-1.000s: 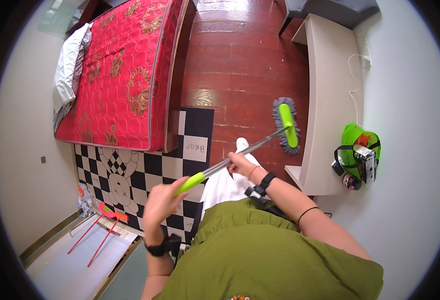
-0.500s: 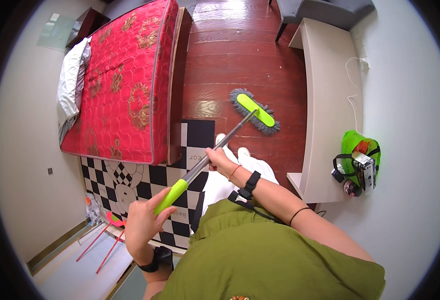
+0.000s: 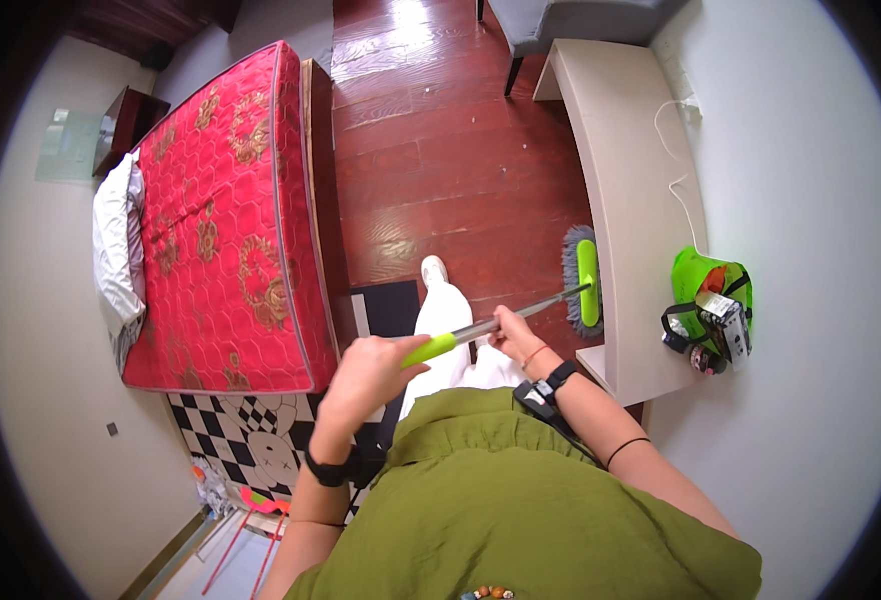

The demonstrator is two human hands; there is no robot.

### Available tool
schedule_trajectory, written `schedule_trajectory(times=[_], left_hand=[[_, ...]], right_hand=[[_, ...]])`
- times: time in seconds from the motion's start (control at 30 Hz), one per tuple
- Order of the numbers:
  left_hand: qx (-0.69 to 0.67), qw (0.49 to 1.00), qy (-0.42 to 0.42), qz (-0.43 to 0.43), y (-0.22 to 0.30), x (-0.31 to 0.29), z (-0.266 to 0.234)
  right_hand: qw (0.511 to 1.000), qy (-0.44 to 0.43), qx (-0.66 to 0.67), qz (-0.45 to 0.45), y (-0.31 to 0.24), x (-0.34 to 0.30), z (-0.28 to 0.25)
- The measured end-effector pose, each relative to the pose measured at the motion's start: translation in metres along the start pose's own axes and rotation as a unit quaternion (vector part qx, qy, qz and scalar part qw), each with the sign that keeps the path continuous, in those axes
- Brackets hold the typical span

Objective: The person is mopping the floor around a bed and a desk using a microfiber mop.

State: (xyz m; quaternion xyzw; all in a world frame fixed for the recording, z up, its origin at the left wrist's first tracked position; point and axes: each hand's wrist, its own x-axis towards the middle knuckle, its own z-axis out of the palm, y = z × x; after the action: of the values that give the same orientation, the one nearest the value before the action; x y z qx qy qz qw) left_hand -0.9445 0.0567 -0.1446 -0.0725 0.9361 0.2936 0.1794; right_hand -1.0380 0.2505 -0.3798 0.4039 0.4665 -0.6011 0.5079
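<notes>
A mop (image 3: 586, 270) with a grey fringed head and a lime-green plate lies on the red-brown wooden floor, its head against the side of the pale desk. My left hand (image 3: 372, 375) is closed around the green grip at the near end of its handle. Farther along, the fingers of my right hand (image 3: 511, 333) wrap round the grey metal pole. The handle slants from my left hand up to the mop head on the right.
At left stands a bed with a red flowered mattress (image 3: 220, 230) and a white pillow (image 3: 120, 240). The pale desk (image 3: 625, 170) runs along the right wall, bearing a green bag (image 3: 700, 270) and a white cable (image 3: 675, 185). A grey chair (image 3: 580, 30) stands beyond. A checkered mat (image 3: 230, 430) lies below the bed.
The mop head has swung right, from mid-floor to the desk's side. Both my hands have moved right with the handle, which now lies flatter. My view has shifted too.
</notes>
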Motion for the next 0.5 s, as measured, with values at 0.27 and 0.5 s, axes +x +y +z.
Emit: schedule_trajectory(times=[0.27,0.5], left_hand=[[0.06,0.998,-0.003,-0.005,-0.036,0.022,-0.069],[0.108,0.97,0.166,-0.141,-0.078,-0.03,-0.172]], right_hand=[[0.995,-0.054,0.008,0.08,-0.026,0.034,0.064],[0.97,-0.198,-0.108,0.085,-0.025,0.002,0.252]])
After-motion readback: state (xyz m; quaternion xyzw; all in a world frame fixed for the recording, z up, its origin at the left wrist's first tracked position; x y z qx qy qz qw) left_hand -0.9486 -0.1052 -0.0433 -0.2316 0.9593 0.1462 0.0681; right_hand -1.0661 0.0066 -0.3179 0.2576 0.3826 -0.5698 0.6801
